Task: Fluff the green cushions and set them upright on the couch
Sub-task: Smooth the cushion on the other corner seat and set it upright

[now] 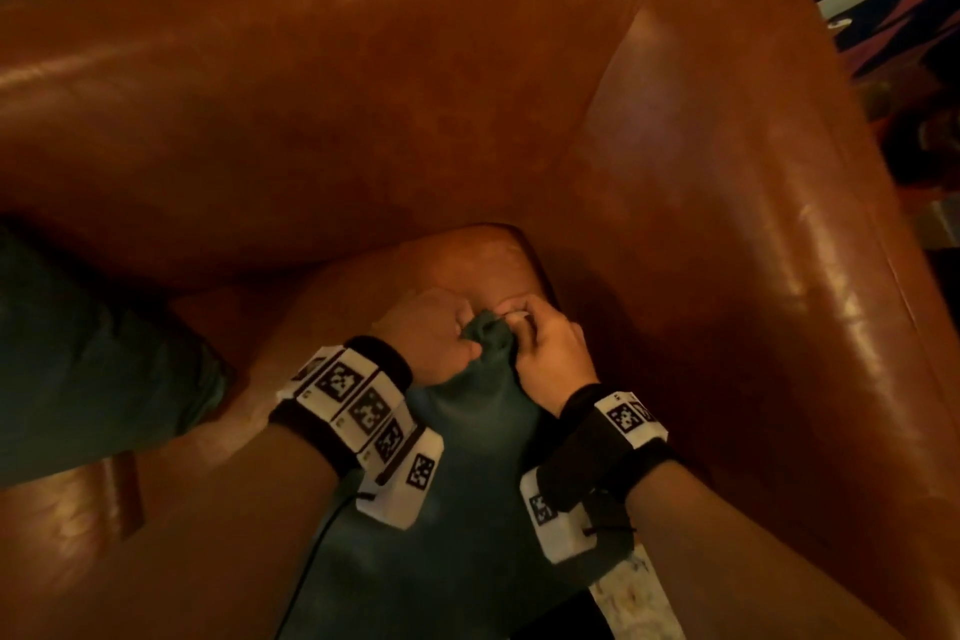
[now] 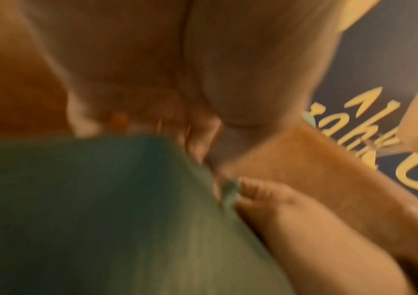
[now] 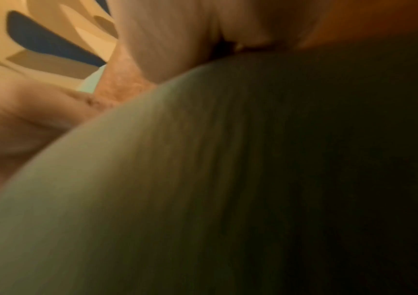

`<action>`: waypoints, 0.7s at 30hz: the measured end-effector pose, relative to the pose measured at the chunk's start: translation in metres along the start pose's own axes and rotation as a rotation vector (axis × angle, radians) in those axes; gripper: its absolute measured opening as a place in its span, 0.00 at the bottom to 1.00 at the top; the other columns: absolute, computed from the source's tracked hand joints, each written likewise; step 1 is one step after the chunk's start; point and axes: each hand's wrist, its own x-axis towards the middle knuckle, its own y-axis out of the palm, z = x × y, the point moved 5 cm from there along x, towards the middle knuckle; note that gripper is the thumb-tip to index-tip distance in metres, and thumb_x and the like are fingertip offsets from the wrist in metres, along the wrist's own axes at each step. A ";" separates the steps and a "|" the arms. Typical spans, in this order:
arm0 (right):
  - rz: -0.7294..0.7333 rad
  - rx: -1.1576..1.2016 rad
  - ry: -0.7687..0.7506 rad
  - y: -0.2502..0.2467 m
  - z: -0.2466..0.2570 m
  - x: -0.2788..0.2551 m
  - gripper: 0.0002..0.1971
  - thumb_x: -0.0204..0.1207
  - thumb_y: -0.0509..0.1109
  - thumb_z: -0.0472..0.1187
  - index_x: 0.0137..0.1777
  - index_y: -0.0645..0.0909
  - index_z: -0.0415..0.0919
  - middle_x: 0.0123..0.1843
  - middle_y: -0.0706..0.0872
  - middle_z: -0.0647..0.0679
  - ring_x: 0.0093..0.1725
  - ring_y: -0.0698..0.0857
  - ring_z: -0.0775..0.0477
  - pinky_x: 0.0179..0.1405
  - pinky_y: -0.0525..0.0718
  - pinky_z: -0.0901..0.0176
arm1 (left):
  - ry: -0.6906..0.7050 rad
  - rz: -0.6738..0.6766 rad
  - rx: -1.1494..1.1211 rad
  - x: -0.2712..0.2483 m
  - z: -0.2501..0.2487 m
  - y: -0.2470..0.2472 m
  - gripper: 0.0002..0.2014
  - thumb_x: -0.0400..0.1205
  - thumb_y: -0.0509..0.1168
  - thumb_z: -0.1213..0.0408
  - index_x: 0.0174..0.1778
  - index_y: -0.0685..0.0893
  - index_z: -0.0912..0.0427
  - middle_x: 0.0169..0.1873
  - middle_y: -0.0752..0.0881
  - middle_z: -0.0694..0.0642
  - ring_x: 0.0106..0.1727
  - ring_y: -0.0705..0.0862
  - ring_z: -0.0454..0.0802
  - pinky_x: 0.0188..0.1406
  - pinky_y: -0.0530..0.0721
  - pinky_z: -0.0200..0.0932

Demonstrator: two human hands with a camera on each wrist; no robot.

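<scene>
A dark green cushion (image 1: 467, 473) stands between my forearms over the seat of a brown leather couch (image 1: 363, 130), near its right corner. My left hand (image 1: 434, 340) and right hand (image 1: 545, 353) both pinch the cushion's bunched top corner, close together. In the blurred left wrist view the green cushion (image 2: 89, 209) fills the lower left and my left hand's (image 2: 258, 191) thumb presses its edge. The right wrist view is almost filled by the cushion (image 3: 227, 179); my right hand's fingers (image 3: 165, 40) curl over its top. A second green cushion (image 1: 88, 353) lies at the left on the seat.
The couch's right armrest (image 1: 779, 276) rises close beside my right hand, and the backrest spans the top. A patterned rug (image 1: 893, 5) lies beyond the armrest. A whitish speckled strip (image 1: 634, 592) shows below my right wrist.
</scene>
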 end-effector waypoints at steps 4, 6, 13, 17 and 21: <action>0.095 0.007 -0.017 -0.010 0.001 0.011 0.11 0.83 0.61 0.39 0.46 0.84 0.50 0.49 0.90 0.52 0.53 0.86 0.48 0.52 0.78 0.63 | -0.053 -0.319 -0.096 0.001 0.012 -0.015 0.04 0.80 0.65 0.60 0.43 0.84 0.54 0.42 0.87 0.55 0.50 0.83 0.56 0.48 0.77 0.44; 0.145 -0.008 -0.024 -0.015 0.001 0.018 0.12 0.83 0.61 0.40 0.40 0.81 0.52 0.43 0.89 0.54 0.49 0.86 0.49 0.48 0.77 0.64 | -0.030 -0.456 -0.143 0.003 0.021 -0.019 0.08 0.82 0.64 0.57 0.42 0.84 0.56 0.41 0.83 0.54 0.48 0.81 0.57 0.49 0.75 0.47; 0.316 0.256 0.084 -0.003 0.005 0.044 0.09 0.70 0.76 0.54 0.48 0.82 0.58 0.42 0.86 0.60 0.49 0.85 0.57 0.53 0.82 0.58 | 0.044 -0.385 -0.387 0.011 0.024 -0.005 0.06 0.82 0.62 0.66 0.50 0.81 0.50 0.43 0.85 0.48 0.49 0.82 0.48 0.50 0.74 0.39; 0.361 -0.079 0.028 0.000 0.015 0.067 0.10 0.74 0.75 0.48 0.33 0.79 0.54 0.35 0.84 0.57 0.42 0.84 0.53 0.43 0.77 0.59 | -0.008 -0.417 -0.413 0.003 0.031 -0.010 0.15 0.83 0.62 0.63 0.64 0.77 0.46 0.49 0.83 0.46 0.56 0.82 0.49 0.62 0.77 0.47; 0.275 -0.228 0.079 0.000 0.000 0.087 0.08 0.77 0.69 0.52 0.51 0.84 0.50 0.53 0.89 0.45 0.57 0.84 0.42 0.59 0.80 0.55 | -0.130 -0.557 -0.375 -0.041 0.085 -0.001 0.15 0.81 0.66 0.63 0.63 0.80 0.54 0.59 0.82 0.56 0.61 0.80 0.55 0.65 0.75 0.49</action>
